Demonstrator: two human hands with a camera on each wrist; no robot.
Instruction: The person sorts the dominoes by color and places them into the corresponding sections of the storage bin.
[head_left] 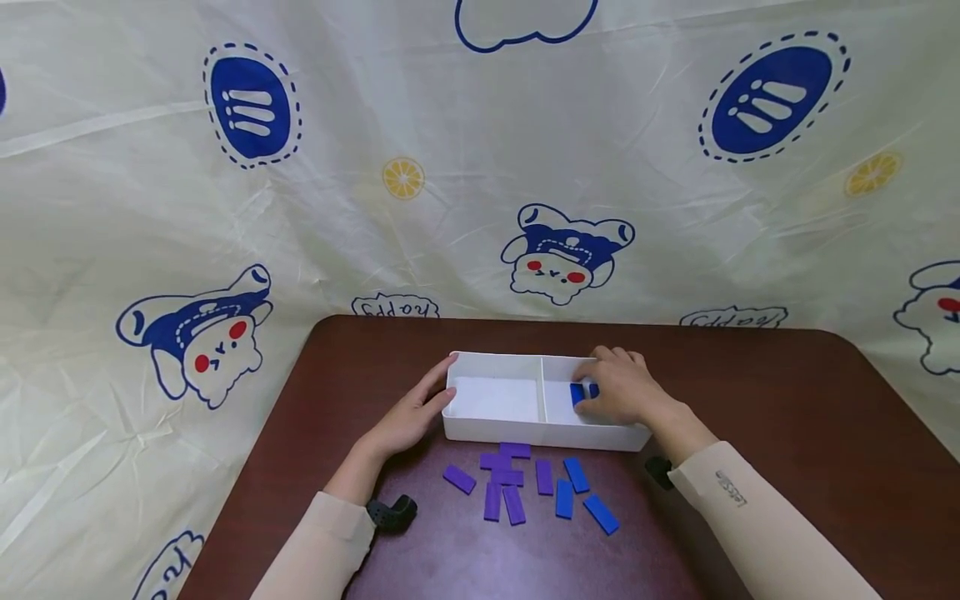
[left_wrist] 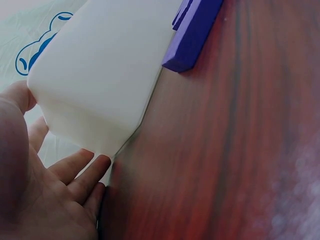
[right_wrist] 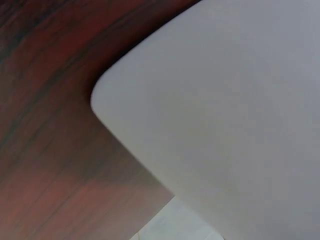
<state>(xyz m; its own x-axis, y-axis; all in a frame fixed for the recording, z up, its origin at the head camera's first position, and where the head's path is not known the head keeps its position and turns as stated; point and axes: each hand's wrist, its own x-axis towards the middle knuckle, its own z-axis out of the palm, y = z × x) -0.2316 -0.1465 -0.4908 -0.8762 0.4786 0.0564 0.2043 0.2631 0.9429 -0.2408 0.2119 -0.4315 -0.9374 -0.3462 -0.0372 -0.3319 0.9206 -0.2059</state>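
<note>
Across the dark brown table (head_left: 787,400), a white two-part box (head_left: 495,429) is being supported. With its walls looking thin and smooth, it is being judged light, fairly stiff and apt to slide, best taken by both end walls. Its left end is being touched by the left hand (head_left: 408,419), whose fingers are being spread, only slightly bent, along the outside. Over the right compartment (head_left: 558,400), the right hand (head_left: 622,387) is being held with bent fingers; whether anything is being pinched cannot be told. Beneath it, blue blocks (head_left: 576,397) are being partly hidden. Before the box, seven purple blocks (head_left: 543,477) and three loose blue blocks (head_left: 602,514) are being borne by the table; they are being judged light, rigid and best pinched across their long edges.
</note>
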